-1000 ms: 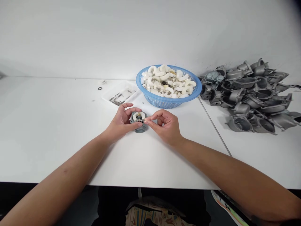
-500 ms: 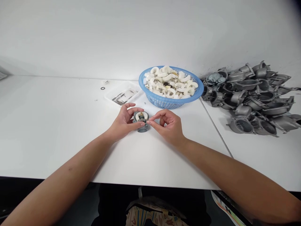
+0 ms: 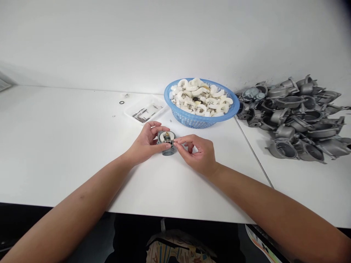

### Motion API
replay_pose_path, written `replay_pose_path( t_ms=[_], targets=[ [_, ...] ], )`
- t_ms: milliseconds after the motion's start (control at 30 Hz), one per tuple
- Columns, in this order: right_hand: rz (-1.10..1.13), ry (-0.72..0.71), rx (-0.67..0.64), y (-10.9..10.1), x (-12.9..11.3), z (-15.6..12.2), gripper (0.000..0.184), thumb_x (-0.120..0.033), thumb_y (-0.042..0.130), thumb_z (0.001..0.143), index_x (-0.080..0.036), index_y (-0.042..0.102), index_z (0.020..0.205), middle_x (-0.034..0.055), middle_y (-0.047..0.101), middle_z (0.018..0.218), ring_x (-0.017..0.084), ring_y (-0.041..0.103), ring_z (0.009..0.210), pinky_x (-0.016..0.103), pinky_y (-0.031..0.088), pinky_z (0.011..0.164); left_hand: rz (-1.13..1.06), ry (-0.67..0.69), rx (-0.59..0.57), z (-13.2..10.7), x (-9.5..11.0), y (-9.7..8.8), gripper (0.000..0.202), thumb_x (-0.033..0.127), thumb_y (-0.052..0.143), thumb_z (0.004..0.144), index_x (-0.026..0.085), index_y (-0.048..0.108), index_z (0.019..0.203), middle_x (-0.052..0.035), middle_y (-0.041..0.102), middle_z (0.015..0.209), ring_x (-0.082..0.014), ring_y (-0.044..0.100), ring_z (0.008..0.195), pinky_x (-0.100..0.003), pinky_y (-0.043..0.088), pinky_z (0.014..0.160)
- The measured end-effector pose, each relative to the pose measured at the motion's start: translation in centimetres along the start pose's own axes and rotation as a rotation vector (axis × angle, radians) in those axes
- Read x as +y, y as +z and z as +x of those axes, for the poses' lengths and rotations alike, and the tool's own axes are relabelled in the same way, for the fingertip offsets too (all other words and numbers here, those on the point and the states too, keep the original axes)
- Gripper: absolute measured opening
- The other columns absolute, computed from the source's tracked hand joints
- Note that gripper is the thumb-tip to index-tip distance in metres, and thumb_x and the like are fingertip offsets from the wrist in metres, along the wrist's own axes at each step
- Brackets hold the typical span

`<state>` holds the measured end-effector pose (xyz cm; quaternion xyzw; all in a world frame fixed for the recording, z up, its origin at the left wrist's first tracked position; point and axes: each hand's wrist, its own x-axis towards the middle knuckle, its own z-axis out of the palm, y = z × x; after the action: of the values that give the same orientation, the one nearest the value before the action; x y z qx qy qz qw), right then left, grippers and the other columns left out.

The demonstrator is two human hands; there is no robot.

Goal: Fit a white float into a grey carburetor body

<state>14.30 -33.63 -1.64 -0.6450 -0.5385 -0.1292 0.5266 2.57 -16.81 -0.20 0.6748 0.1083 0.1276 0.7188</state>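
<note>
Left hand (image 3: 146, 143): fingers curled narrow around one grey cast-metal carburetor body (image 3: 168, 152), thumb across its face, held just above the desk (image 3: 68, 175), no visible contact with it. One white U-shaped float (image 3: 162, 136) sits in the body, with a small brass fitting (image 3: 166, 134) at its centre. Right hand (image 3: 196, 155): thumb and index pinched narrow on a small metal pin (image 3: 172, 141) at the body, exact part too small to tell; other fingers loosely curled. Further out: one clear plastic tray (image 3: 145, 111) holding a bunch of metal pins, one black O-ring (image 3: 121, 102) left of it. One blue plastic basket (image 3: 201, 123) heaped with dozens of white floats (image 3: 197, 95). Far right, on the adjoining desk: a heap of roughly 20 bare carburetor bodies (image 3: 290, 120).
</note>
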Motion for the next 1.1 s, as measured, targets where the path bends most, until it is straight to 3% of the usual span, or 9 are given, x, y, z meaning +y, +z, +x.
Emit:
replay_pose_path(
  t_ms=[200, 433, 600, 700, 800, 867, 1000, 1100],
  targets=[
    [-0.101, -0.078, 0.003, -0.09, -0.1, -0.16, 0.011, -0.013, 0.066, 0.087, -0.023, 0.065, 0.093, -0.0022, 0.078, 0.089, 0.008, 0.058, 0.05, 0.025, 0.045, 0.048, 0.006, 0.0, -0.021, -0.12, -0.04, -0.26, 0.065, 0.024, 0.083, 0.076, 0.029, 0.039, 0.124, -0.0043, 0.058, 0.129, -0.0134, 0.058, 0.092, -0.033, 0.052, 0.08],
    [0.033, 0.034, 0.013, -0.11, -0.29, 0.19, 0.012, -0.012, 0.07, 0.084, -0.022, 0.065, 0.088, -0.0036, 0.075, 0.086, 0.006, 0.042, 0.045, 0.024, 0.043, 0.046, -0.013, 0.015, -0.065, -0.15, -0.18, -0.52, 0.068, 0.023, 0.084, 0.075, 0.029, 0.039, 0.126, -0.0052, 0.055, 0.132, -0.0142, 0.058, 0.095, -0.032, 0.054, 0.079],
    [0.04, 0.039, -0.013, -0.04, -0.11, 0.37, 0.009, -0.017, 0.069, 0.085, -0.023, 0.065, 0.088, -0.0029, 0.075, 0.084, 0.007, 0.04, 0.044, 0.026, 0.043, 0.048, 0.081, 0.017, -0.035, -0.25, -0.25, -0.61, 0.074, 0.027, 0.086, 0.073, 0.032, 0.039, 0.13, -0.0059, 0.052, 0.14, -0.0163, 0.056, 0.102, -0.034, 0.052, 0.082],
    [-0.016, -0.016, -0.05, -0.09, 0.12, 0.41, 0.008, -0.017, 0.064, 0.088, -0.024, 0.064, 0.087, -0.0022, 0.075, 0.086, 0.009, 0.049, 0.047, 0.027, 0.042, 0.049, 0.106, 0.004, -0.03, -0.17, -0.19, -0.61, 0.073, 0.029, 0.086, 0.073, 0.031, 0.04, 0.13, -0.0065, 0.053, 0.139, -0.0167, 0.055, 0.101, -0.034, 0.051, 0.082],
    [-0.002, -0.098, -0.108, -0.2, 0.33, 0.56, 0.016, -0.01, 0.056, 0.089, -0.025, 0.063, 0.087, -0.0021, 0.076, 0.088, 0.012, 0.064, 0.062, 0.026, 0.045, 0.053, 0.09, 0.0, -0.049, -0.09, -0.19, -0.65, 0.073, 0.029, 0.086, 0.073, 0.031, 0.04, 0.13, -0.0071, 0.055, 0.137, -0.0161, 0.056, 0.096, -0.034, 0.05, 0.078],
    [0.01, -0.138, -0.131, -0.3, 0.34, 0.66, 0.019, -0.007, 0.055, 0.087, -0.024, 0.061, 0.084, -0.0028, 0.076, 0.088, 0.012, 0.066, 0.066, 0.025, 0.046, 0.054, 0.086, 0.011, -0.046, -0.04, -0.29, -0.7, 0.071, 0.029, 0.086, 0.073, 0.029, 0.042, 0.129, -0.0076, 0.057, 0.135, -0.0162, 0.056, 0.095, -0.033, 0.049, 0.077],
    [0.122, -0.046, -0.124, -0.45, 0.07, 0.65, 0.02, -0.006, 0.059, 0.084, -0.022, 0.057, 0.072, -0.0022, 0.076, 0.088, 0.012, 0.067, 0.066, 0.024, 0.041, 0.049, 0.117, 0.06, -0.037, 0.09, -0.55, -0.86, 0.065, 0.028, 0.086, 0.072, 0.026, 0.048, 0.124, -0.0092, 0.059, 0.134, -0.0188, 0.056, 0.102, -0.033, 0.048, 0.079],
    [0.202, 0.024, -0.126, -0.49, -0.1, 0.61, 0.018, -0.006, 0.062, 0.085, -0.022, 0.061, 0.074, -0.0018, 0.076, 0.088, 0.013, 0.069, 0.069, 0.023, 0.041, 0.047, 0.113, 0.059, -0.061, 0.24, -0.56, -1.01, 0.063, 0.027, 0.087, 0.072, 0.024, 0.05, 0.123, -0.011, 0.059, 0.136, -0.0226, 0.054, 0.114, -0.034, 0.049, 0.08]
  ],
)
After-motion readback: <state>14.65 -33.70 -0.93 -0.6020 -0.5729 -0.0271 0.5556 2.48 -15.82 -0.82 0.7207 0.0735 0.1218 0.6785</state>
